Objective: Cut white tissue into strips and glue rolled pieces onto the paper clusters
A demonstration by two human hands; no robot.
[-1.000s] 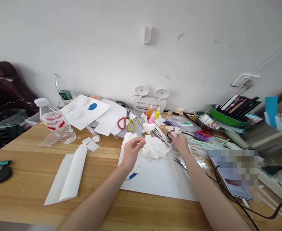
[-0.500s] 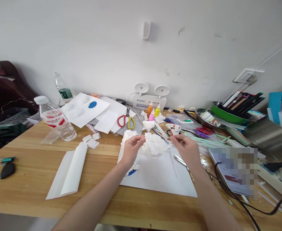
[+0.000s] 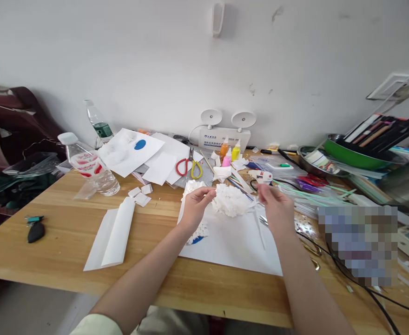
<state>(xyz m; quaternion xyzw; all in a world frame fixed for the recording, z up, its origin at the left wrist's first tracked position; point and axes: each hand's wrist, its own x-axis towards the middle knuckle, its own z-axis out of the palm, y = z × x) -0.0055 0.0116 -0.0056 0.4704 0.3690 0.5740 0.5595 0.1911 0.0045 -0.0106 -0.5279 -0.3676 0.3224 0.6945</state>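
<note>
My left hand [image 3: 196, 208] hovers over a white sheet [image 3: 229, 249], thumb and forefinger pinched together; whatever lies between them is too small to make out. My right hand [image 3: 277, 204] is also closed, at the right part of the sheet, its fingertips bunched on something I cannot make out. Between the hands lies a heap of crumpled white paper bits [image 3: 233, 200]. Beneath my left hand are more ruffled white pieces [image 3: 200, 229], with a blue edge [image 3: 197, 240] showing. A narrow white strip [image 3: 261, 228] rests by my right hand, beside gold-handled scissors [image 3: 312, 249] partly hidden by my forearm.
Left of the sheet are a folded white paper [image 3: 115, 235], small white squares [image 3: 141, 199] and a water bottle [image 3: 89, 165]. Behind stand red-and-yellow-handled scissors [image 3: 189, 167], small paint bottles [image 3: 227, 158] and a white glue gun [image 3: 262, 176]. Black cables [image 3: 330, 253] and a blurred-out device [image 3: 359, 244] lie right.
The view has tilted down and turned slightly left, so the table's things appear higher and farther right. Both hands keep nearly the same closed pose above the sheet.
</note>
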